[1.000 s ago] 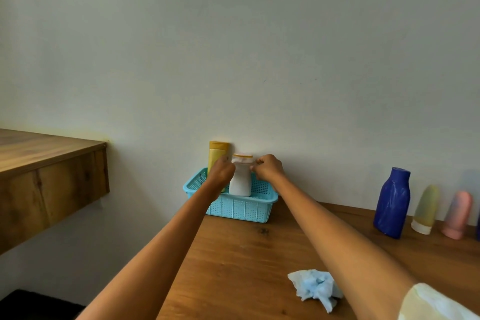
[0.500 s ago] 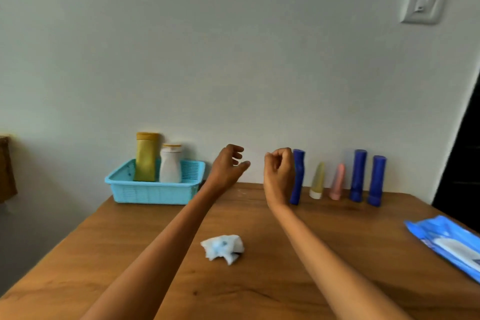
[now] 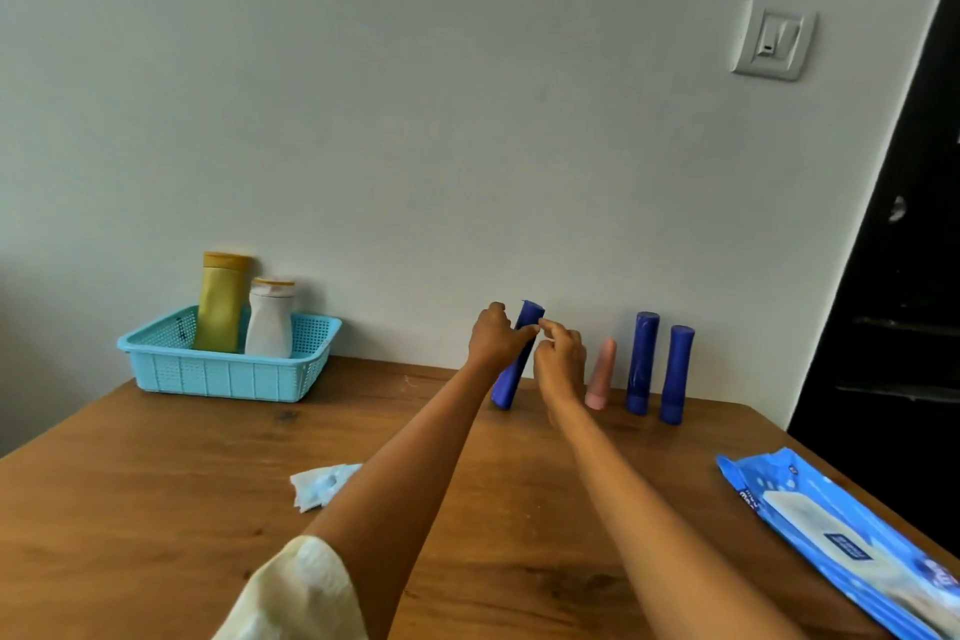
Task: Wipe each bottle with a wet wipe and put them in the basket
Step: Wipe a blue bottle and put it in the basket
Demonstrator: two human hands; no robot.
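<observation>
Both hands reach toward the row of bottles standing along the far edge of the wooden table [image 3: 156, 509], against the wall. The left hand [image 3: 494, 339] has its fingers curled round the upper part of a tilted blue bottle [image 3: 514, 369], whose base rests on the table and whose top leans to the right. The right hand [image 3: 560, 359] is just beside it, fingers loosely bent, with a fingertip at the left hand's fingertips on the bottle; whether it grips the bottle cannot be told. To the right stand a pink bottle [image 3: 601, 374], partly behind the right hand, and two more upright blue bottles [image 3: 642, 362] [image 3: 677, 374]. Near the far left corner sits a light blue basket [image 3: 218, 372] holding a yellow bottle [image 3: 222, 303] and a white bottle [image 3: 270, 318], both upright and touching. A crumpled wet wipe [image 3: 318, 483] lies on the table by the left forearm, and a blue pack of wipes [image 3: 841, 541] lies along the right edge.
</observation>
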